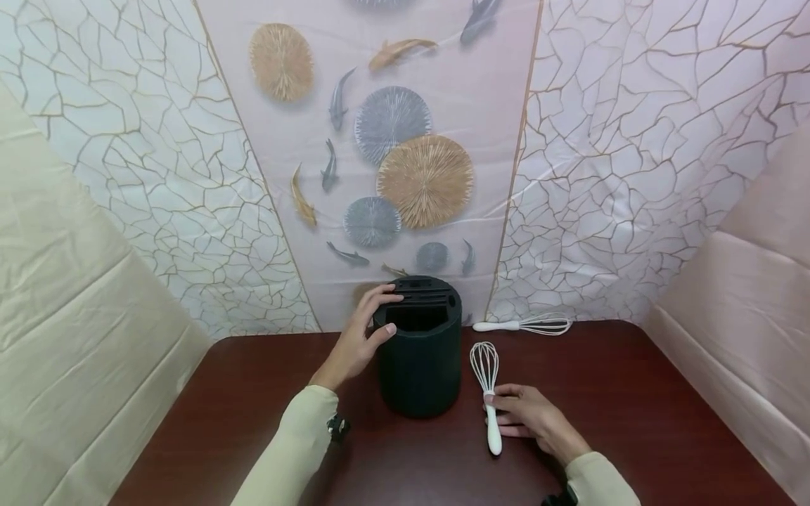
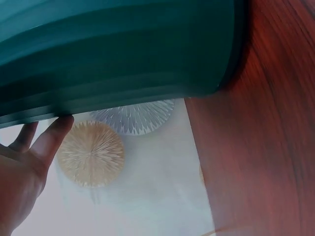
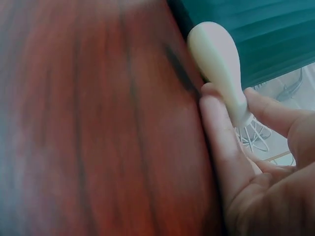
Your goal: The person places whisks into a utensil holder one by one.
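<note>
- Dark-green cylindrical canister with a black slotted top (image 1: 420,376): upright mid-table, toward the far edge of the glossy red-brown wood-grain table (image 1: 253,407).
- Left hand (image 1: 357,344): at the canister's far-left rim. Thumb spread from the fingers; thumb on the near-left of the rim, fingertips reaching over the top. Looks like steadying rather than lifting, my read.
- Right hand (image 1: 534,416): pinches the slim white whisk with wire loops and smooth handle (image 1: 491,418) between thumb and fingers, at the upper handle just below the wires.
- Held whisk: right of the canister, near it but apart. Wire end points far, handle end near. Can't tell if the handle clears the table or just touches.
- Second white wire whisk (image 1: 515,325): lies flat at the far edge, right of the canister, handle left, loops right. No hand on it.
- Progress, judged from the layout: one whisk in hand, canister under the left hand; that much done. Held whisk is outside the canister, second one not picked up, so handling both looks left.
- Canister's large compartment reads dark; can't tell what's inside.
</note>
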`<state>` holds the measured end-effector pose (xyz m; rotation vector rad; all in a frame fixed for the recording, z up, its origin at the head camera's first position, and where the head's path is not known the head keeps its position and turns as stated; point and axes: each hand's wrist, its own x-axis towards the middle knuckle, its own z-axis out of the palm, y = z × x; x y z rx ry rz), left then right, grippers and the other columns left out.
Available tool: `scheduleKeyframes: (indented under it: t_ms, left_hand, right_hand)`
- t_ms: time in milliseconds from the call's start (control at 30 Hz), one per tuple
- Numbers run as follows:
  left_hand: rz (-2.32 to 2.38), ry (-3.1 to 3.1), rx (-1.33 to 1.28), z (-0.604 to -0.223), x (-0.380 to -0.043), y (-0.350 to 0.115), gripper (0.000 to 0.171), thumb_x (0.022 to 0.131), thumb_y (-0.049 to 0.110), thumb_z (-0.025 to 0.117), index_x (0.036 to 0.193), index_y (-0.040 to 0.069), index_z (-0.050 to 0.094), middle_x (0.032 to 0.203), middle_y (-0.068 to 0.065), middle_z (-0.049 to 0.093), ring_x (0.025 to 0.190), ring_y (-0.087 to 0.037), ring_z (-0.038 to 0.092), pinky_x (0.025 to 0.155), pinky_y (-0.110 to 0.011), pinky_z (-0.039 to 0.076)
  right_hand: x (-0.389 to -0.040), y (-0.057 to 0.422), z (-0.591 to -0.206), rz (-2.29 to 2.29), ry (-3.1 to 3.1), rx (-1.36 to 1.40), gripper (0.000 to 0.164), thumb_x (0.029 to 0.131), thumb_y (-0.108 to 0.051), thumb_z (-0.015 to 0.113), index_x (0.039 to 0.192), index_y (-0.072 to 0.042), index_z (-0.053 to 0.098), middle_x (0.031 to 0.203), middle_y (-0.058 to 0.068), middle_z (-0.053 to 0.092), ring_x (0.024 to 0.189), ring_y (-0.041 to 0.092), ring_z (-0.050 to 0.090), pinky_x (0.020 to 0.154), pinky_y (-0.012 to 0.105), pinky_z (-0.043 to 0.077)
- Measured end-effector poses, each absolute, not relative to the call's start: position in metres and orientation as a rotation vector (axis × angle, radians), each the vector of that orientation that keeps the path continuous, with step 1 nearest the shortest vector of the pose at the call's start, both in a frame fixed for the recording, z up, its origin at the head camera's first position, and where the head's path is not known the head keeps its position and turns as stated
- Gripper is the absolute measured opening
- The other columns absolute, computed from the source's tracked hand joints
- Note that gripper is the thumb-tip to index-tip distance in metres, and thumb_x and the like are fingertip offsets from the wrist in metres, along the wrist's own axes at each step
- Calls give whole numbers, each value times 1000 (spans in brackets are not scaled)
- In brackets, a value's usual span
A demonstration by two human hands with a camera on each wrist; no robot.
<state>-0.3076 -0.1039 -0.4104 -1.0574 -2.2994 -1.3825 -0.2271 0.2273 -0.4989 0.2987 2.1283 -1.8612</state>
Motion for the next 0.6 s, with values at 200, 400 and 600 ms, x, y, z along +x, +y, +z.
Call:
scheduleKeyframes:
  t_ms: [200,400,600]
  left_hand:
    - [-1352,-2285,-1067,-411,-311,-105,47,110,34,46,155,21,51,168,0,32,156,-23,27,116,-69,30]
    - [-1343,-2279,-1058,-414,-313,-107,48,109,37,45,155,24,51,168,0,33,155,-26,29,113,-74,31]
    - [-1333,-2261,-1096,-415,-315,-107,52,111,46,39,155,22,50,168,-1,33,156,-24,28,118,-67,28]
  right_hand:
    - [-229,230,-494,-1872,2085,247,62,101,-23,72,147,11,48,108,10,78,85,20,75,75,38,63]
    - [-229,229,-493,-1890,2064,218,47,105,-20,63,139,11,53,111,12,75,83,19,73,74,36,62]
    - [-231,227,-492,-1885,2093,260,38,109,-13,52,137,13,54,112,18,69,84,22,73,74,37,63]
